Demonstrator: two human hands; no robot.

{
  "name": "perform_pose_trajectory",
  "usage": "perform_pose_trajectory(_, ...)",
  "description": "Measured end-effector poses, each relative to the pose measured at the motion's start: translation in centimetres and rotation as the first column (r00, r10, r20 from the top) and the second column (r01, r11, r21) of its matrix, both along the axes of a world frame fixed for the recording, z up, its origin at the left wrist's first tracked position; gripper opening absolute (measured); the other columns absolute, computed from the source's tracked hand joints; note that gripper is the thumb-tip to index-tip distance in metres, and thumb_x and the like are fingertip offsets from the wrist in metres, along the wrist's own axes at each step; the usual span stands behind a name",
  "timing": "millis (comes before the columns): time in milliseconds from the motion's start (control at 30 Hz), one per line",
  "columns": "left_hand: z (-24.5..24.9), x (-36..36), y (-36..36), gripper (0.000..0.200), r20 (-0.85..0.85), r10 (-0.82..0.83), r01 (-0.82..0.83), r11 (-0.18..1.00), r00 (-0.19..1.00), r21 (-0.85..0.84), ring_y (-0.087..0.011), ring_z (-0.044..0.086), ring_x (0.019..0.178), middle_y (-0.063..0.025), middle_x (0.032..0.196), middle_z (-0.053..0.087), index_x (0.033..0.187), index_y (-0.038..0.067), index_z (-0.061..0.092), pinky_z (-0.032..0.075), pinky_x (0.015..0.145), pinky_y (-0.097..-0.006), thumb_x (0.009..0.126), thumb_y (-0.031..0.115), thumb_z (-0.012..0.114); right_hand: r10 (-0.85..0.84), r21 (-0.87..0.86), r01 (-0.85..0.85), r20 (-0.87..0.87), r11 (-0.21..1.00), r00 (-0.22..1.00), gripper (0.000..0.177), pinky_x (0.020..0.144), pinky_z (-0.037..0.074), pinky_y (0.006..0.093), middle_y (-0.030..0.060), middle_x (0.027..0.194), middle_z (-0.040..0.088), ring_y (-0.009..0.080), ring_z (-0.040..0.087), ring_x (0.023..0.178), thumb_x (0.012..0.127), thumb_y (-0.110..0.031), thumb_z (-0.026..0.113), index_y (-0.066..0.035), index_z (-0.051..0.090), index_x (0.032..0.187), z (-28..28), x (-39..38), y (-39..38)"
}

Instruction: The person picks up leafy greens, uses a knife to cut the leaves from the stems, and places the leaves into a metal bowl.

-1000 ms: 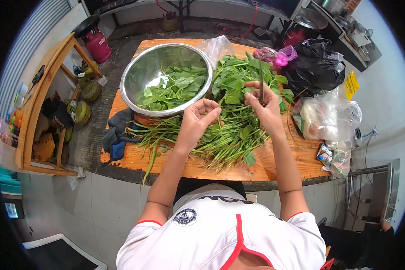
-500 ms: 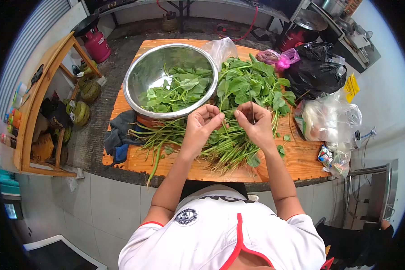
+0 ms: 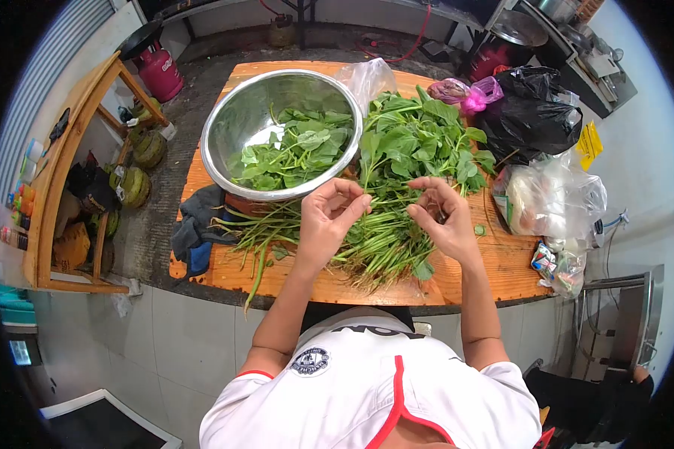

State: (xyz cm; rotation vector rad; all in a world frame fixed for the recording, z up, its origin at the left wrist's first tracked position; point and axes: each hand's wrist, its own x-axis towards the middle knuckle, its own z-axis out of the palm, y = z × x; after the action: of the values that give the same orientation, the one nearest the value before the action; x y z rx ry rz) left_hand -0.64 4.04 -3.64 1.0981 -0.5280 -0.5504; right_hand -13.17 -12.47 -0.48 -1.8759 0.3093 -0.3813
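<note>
My left hand is closed, thumb and fingertips pinching a green stem of the leafy vegetable. To its right is my right hand, its thumb and forefinger apart. Something dark shows inside its curled lower fingers, apparently the thin knife, mostly hidden. Beneath both hands lie bundled stems with roots, pointing toward me. Their leafy tops spread beyond the hands. A steel bowl at the upper left holds picked leaves and short stem pieces.
The wooden table carries a dark cloth on the left. On the right are a black plastic bag, a pink bag and clear bags. A wooden rack and gas cylinders stand at the left.
My right hand has moved slightly right, its thumb and forefinger spreading apart. The thin dark blade that stood up from it no longer shows clearly. My left hand is nearly still.
</note>
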Motion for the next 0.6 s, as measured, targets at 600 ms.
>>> perform_pose_trajectory(600, 3.9, -0.8, 2.6, 0.011, 0.687, 0.413, -0.574, 0.819, 0.598, 0.007, -0.0138, 0.06, 0.066, -0.0042, 0.076, 0.063, 0.082, 0.005, 0.065, 0.046, 0.057, -0.0253, 0.074, 0.003, 0.072, 0.408, 0.413, -0.422, 0.125, 0.807, 0.904, 0.046, 0.043, 0.024, 0.0152, 0.0025, 0.088, 0.053, 0.001, 0.033, 0.05, 0.1, -0.035, 0.038, -0.004, 0.037, 0.134, 6.3, 3.0, 3.7)
